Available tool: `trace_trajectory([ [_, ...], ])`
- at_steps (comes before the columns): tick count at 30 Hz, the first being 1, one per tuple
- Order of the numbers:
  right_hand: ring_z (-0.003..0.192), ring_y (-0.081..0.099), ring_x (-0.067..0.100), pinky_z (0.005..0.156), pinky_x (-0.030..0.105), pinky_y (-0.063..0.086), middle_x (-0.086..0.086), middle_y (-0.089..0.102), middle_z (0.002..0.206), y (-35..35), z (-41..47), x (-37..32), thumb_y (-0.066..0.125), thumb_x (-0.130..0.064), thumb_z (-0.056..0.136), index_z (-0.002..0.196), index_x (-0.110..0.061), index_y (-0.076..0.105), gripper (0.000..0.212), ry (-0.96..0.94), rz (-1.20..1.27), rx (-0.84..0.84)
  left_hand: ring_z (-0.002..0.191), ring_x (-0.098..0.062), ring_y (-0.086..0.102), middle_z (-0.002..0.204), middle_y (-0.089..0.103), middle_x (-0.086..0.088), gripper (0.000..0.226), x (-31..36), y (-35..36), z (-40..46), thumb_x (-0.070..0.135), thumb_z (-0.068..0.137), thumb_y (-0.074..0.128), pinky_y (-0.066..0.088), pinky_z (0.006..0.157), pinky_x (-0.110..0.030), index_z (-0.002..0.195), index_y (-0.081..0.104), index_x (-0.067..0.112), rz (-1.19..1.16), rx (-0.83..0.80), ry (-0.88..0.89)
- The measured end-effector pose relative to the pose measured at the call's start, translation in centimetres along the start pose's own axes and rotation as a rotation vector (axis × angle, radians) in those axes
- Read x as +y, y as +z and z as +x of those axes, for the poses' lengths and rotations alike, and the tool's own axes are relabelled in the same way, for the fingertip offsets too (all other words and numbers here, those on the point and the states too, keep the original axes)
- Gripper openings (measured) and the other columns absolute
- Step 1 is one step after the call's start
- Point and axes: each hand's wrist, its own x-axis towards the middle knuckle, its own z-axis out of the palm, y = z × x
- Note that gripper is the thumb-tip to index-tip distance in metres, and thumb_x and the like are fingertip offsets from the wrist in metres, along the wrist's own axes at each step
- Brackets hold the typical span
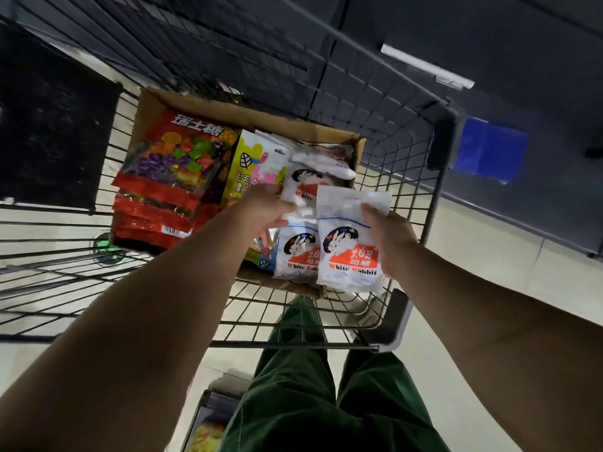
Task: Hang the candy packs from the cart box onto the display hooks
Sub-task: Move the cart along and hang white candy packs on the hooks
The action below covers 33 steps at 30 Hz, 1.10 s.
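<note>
A cardboard box [202,107] sits in a wire shopping cart [408,203]. It holds red fruit-candy packs [169,171], a yellow gummy pack [251,164] and several white White Rabbit packs [298,252]. My right hand [390,239] grips one White Rabbit pack [350,243] by its right edge, lifted just above the box's near right corner. My left hand [267,207] reaches into the box, fingers curled on the top of another White Rabbit pack [301,185] lying in the pile. No display hooks are in view.
Dark wire mesh shelving [248,37] rises beyond the cart. A blue tag [489,154] sticks out at the right. My green trousers [313,386] stand behind the cart over a light tiled floor. More packaged goods [208,425] lie low near my feet.
</note>
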Motion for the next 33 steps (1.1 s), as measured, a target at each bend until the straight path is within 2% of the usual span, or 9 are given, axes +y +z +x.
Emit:
trace_trajectory([
  [3,0.076,0.072,0.03,0.079,0.045,0.06,0.012,0.072,0.091,-0.2,-0.6,0.0,0.067,-0.045,0.089,0.1,-0.021,0.061,0.027,0.017,-0.019,-0.022,0.098,-0.021,0.07,0.116,0.071,-0.008,0.057,-2.4,-2.0,-1.7,0.006,0.079,0.082,0.06,0.087,-0.037,0.131,0.06,0.017,0.009,-0.233,-0.042],
  [9,0.091,0.069,0.03,0.089,0.046,0.057,0.01,0.07,0.096,0.5,-0.4,0.4,0.063,-0.045,0.089,0.103,-0.017,0.064,0.03,0.05,-0.069,-0.016,0.107,-0.025,0.061,0.115,0.065,-0.006,0.048,-4.4,-1.4,-1.3,0.029,0.084,0.081,0.055,0.09,-0.041,0.125,0.062,0.016,0.401,-0.172,-0.041],
  [12,0.099,0.066,0.03,0.093,0.047,0.054,0.009,0.069,0.105,0.7,0.0,0.8,0.064,-0.047,0.085,0.119,-0.016,0.062,0.046,0.078,-0.061,-0.008,0.092,-0.018,0.061,0.09,0.064,0.003,0.038,-2.9,0.7,-0.9,0.05,0.087,0.072,0.043,0.065,-0.025,0.107,0.067,0.019,0.221,0.002,0.051],
  [14,0.099,0.066,0.029,0.094,0.047,0.053,0.008,0.069,0.104,0.7,0.1,1.1,0.064,-0.045,0.086,0.116,-0.014,0.061,0.044,0.103,-0.028,-0.024,0.093,-0.017,0.063,0.099,0.067,0.001,0.048,-2.4,1.7,-0.3,0.054,0.084,0.074,0.045,0.065,-0.025,0.11,0.068,0.014,0.171,0.124,0.087],
  [18,0.094,0.068,0.028,0.091,0.045,0.056,0.007,0.069,0.096,0.3,-0.4,1.3,0.062,-0.039,0.092,0.1,-0.017,0.061,0.023,0.073,0.011,-0.074,0.081,-0.019,0.064,0.086,0.066,-0.002,0.023,-2.5,2.3,-1.1,0.032,0.083,0.078,0.046,0.054,-0.025,0.094,0.066,0.015,0.251,0.226,0.125],
  [23,0.088,0.068,0.028,0.079,0.037,0.056,0.009,0.069,0.097,-0.9,-3.4,0.2,0.059,-0.033,0.096,0.109,-0.017,0.059,0.021,-0.078,0.052,-0.153,0.089,-0.028,0.071,0.094,0.073,-0.01,0.013,-1.3,1.2,-5.8,0.01,0.089,0.072,0.059,0.083,-0.047,0.097,0.069,0.02,-0.056,0.097,0.1],
  [27,0.09,0.07,0.03,0.09,0.048,0.056,0.009,0.073,0.099,-4.5,-6.8,-2.2,0.063,-0.037,0.091,0.096,-0.016,0.063,0.021,-0.181,0.134,-0.208,0.094,-0.03,0.074,0.109,0.076,-0.015,0.02,2.9,1.0,-11.7,0.014,0.097,0.063,0.059,0.087,-0.047,0.116,0.07,0.012,-0.249,-0.069,0.189],
  [30,0.06,0.048,0.02,0.07,0.037,0.044,0.003,0.055,0.064,-10.5,-9.7,-3.8,0.062,-0.029,0.094,0.072,-0.015,0.053,0.028,-0.305,0.259,-0.251,0.082,-0.025,0.077,0.099,0.078,-0.011,0.025,7.2,3.3,-17.0,0.021,0.101,0.055,0.062,0.063,-0.036,0.118,0.069,0.009,-0.273,-0.176,0.322],
  [33,0.051,0.033,0.017,0.053,0.028,0.03,0.001,0.039,0.053,-19.3,-13.1,-3.8,0.059,-0.029,0.098,0.066,-0.02,0.045,0.036,-0.486,0.365,-0.25,0.074,-0.019,0.076,0.09,0.078,-0.003,0.021,11.2,9.3,-22.8,0.017,0.102,0.054,0.062,0.064,-0.033,0.121,0.062,0.014,-0.22,-0.174,0.539],
])
